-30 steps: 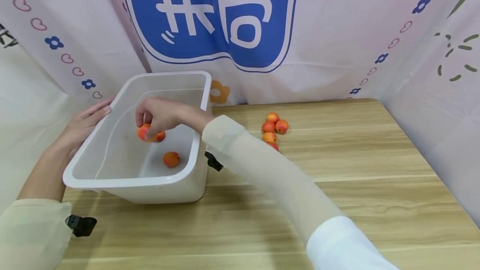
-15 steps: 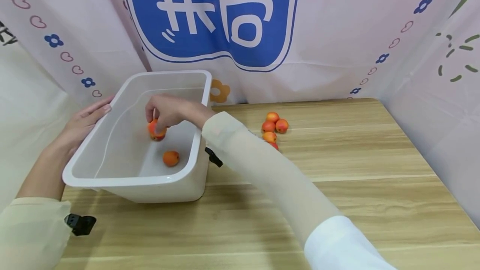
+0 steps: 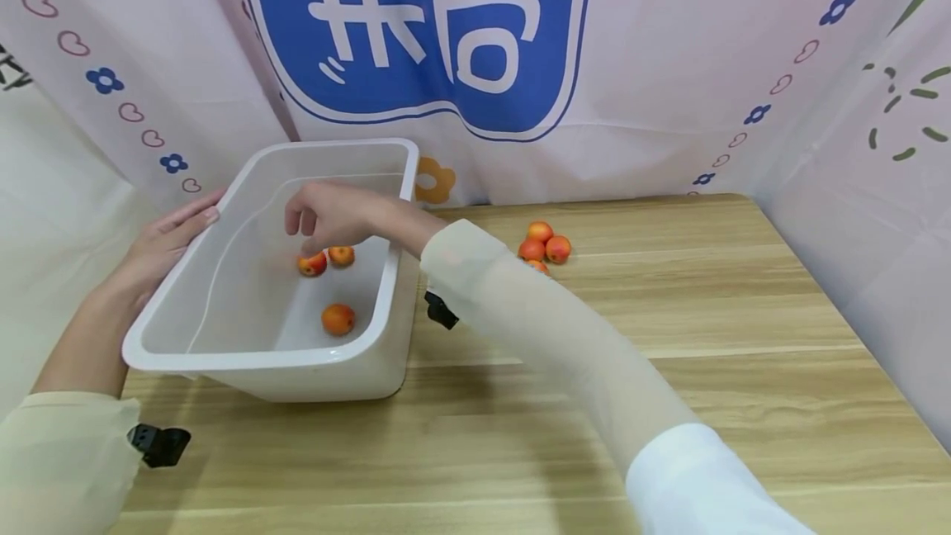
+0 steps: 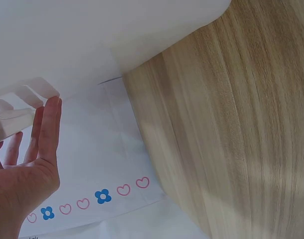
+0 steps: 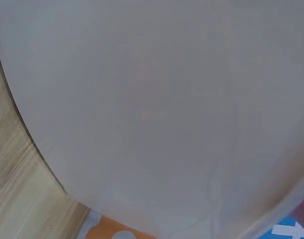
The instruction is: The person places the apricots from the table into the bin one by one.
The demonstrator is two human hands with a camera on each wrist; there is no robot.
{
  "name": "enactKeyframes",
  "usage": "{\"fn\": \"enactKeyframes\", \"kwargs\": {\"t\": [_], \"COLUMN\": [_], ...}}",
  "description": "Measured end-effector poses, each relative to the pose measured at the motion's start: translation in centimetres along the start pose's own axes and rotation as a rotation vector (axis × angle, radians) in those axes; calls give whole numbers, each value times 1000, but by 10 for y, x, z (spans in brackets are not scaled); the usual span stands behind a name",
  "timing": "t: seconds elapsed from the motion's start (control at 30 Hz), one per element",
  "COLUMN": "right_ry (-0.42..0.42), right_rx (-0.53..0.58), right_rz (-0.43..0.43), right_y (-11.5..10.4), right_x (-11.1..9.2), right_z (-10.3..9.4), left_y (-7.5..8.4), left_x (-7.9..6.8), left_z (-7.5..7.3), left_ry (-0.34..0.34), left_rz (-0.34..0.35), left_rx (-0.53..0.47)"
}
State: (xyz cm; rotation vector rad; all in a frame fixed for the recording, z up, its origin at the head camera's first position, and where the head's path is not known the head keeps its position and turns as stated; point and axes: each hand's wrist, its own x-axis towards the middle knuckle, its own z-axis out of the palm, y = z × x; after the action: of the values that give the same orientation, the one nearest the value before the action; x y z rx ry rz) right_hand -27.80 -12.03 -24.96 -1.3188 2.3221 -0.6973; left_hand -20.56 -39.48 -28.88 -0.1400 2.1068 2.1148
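1. Clock directions follow the head view, with 12 o'clock towards the printed backdrop (image 3: 669,89).
2. The right hand (image 3: 338,215) reaches over the 2 o'clock side of the white plastic tub (image 3: 319,380); its fingers are loosely bent and seem to have hold of nothing.
3. A small red-orange fruit (image 3: 312,264) lies just under its fingertips (whether they touch, I cannot tell), and a second fruit (image 3: 342,256) sits beside it at 3 o'clock.
4. A third, more orange fruit (image 3: 338,319) lies apart from that pair, at 6 o'clock from it, inside the tub.
5. The left hand (image 3: 165,244) rests along the tub's outside between 9 and 10 o'clock, fingers nearly straight, fingertips at the rim.
6. At 3 o'clock from the tub, a loose cluster of fruits (image 3: 557,249) sits on the wood-grain table (image 3: 706,337) (the right sleeve (image 3: 550,329) partly covers it).
7. The step in hand looks like letting go of a fruit; the next move would call for lifting clear of the rim.
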Motion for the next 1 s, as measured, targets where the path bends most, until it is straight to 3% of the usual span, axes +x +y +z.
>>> {"fn": "enactKeyframes", "kwargs": {"t": [0.37, 0.6, 0.73, 1.0], "right_ry": [5, 163, 244, 294], "right_rx": [118, 204, 206, 197], "right_rz": [-141, -255, -260, -215], "right_y": [3, 21, 32, 56], "right_x": [-42, -77, -92, -119], "right_z": [-14, -31, -39, -45], "left_y": [0, 0, 2, 1], "left_x": [1, 1, -1, 0], "left_z": [0, 0, 1, 1], "left_ry": [13, 16, 16, 22], "left_rz": [-4, -1, -15, -8], "left_rx": [-14, 7, 6, 8]}}
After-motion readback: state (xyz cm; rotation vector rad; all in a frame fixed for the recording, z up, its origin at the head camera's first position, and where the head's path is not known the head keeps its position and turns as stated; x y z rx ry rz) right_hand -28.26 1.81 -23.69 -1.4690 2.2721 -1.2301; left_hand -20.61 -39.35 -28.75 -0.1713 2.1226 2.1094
